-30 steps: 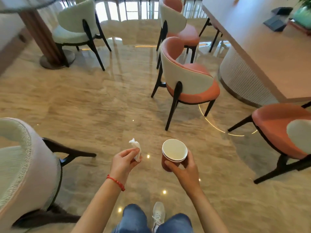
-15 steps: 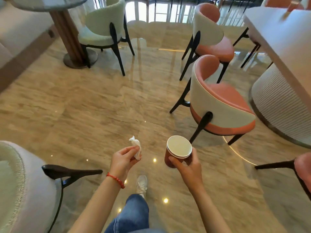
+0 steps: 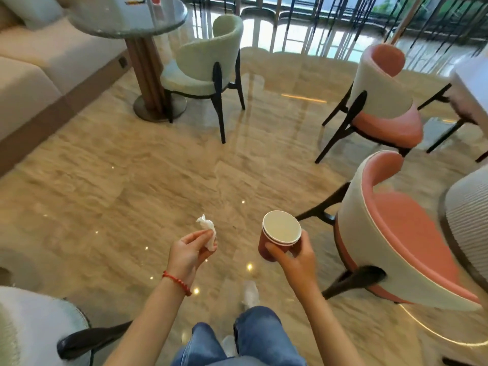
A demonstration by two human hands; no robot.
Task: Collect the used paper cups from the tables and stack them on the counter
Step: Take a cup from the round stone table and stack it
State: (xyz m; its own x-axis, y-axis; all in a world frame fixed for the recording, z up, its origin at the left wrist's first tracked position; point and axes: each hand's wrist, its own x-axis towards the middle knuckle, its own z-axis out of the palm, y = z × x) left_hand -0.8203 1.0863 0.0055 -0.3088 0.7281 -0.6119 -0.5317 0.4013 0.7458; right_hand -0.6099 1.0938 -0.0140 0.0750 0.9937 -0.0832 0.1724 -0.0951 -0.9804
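Right hand [image 3: 295, 256] grips nested red paper cups [image 3: 277, 237] from their right side, fingers curled round the wall, mouths up and tilted slightly away; two white rims visible, one inside the other. Cups held in the air above the marble floor [image 3: 132, 180], beside a pink chair [image 3: 401, 233]. Left hand [image 3: 188, 250] pinches a crumpled white tissue [image 3: 208, 231], just left of the cups, not touching. Round glass tabletop [image 3: 126, 22] far upper left.

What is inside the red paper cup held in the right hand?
A second cup nests inside the red paper cup; its white interior looks empty. The right hand hides the lower wall.
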